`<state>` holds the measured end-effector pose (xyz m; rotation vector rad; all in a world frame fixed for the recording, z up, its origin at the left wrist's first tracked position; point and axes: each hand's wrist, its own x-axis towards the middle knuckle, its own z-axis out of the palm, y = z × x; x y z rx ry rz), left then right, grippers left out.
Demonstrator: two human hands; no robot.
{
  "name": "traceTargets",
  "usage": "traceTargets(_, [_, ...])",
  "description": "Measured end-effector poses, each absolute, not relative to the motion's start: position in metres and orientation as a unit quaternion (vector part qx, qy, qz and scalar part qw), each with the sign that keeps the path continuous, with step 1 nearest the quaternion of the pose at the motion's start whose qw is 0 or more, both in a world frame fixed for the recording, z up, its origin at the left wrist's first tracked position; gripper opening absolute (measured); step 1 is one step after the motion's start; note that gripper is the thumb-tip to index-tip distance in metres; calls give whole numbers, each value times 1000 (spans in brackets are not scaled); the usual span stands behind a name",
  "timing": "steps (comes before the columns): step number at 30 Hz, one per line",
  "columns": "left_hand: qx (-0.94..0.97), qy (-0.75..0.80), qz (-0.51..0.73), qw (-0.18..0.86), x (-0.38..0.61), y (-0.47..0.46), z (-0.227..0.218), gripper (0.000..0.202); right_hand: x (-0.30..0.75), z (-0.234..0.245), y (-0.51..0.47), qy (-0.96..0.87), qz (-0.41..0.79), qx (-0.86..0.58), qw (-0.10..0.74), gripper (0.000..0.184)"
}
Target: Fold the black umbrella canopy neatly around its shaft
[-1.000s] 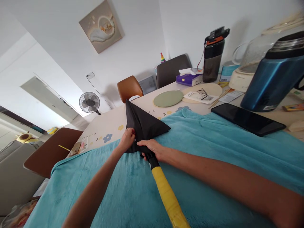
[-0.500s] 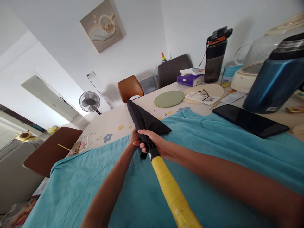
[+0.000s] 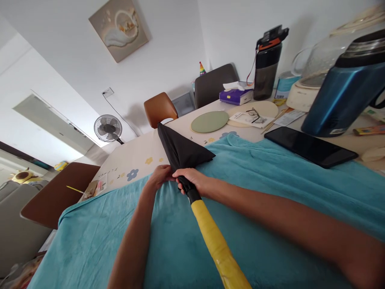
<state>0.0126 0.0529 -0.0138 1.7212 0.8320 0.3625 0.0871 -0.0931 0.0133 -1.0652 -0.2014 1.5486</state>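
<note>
- I see the umbrella lying over the teal blanket, its long axis running from the yellow handle near me to the tip, far-left.
- Its black canopy is folded.
- My right hand wraps closed around the shaft; my left hand pinches the fabric.

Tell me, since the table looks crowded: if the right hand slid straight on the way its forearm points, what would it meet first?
Probably the left hand, which sits right against the right hand at the black umbrella fabric. Depth is hard to judge.
</note>
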Motion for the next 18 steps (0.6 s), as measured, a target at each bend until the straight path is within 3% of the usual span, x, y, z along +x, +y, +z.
traceTargets(6, [695, 422, 263, 520, 4, 54, 5, 26, 82, -7, -87, -104, 640, -498, 576, 15])
traceTargets(11, [839, 317, 334, 291, 36, 27, 15, 23, 79, 0, -92, -116, 626, -493, 593, 14])
traceTargets(14, [921, 189, 291, 178, 68, 15, 22, 29, 78, 1, -95, -120, 617, -495, 600, 10])
traceTargets(18, [983, 39, 138, 115, 112, 9, 19, 47, 78, -2, -94, -142, 617, -482, 605, 7])
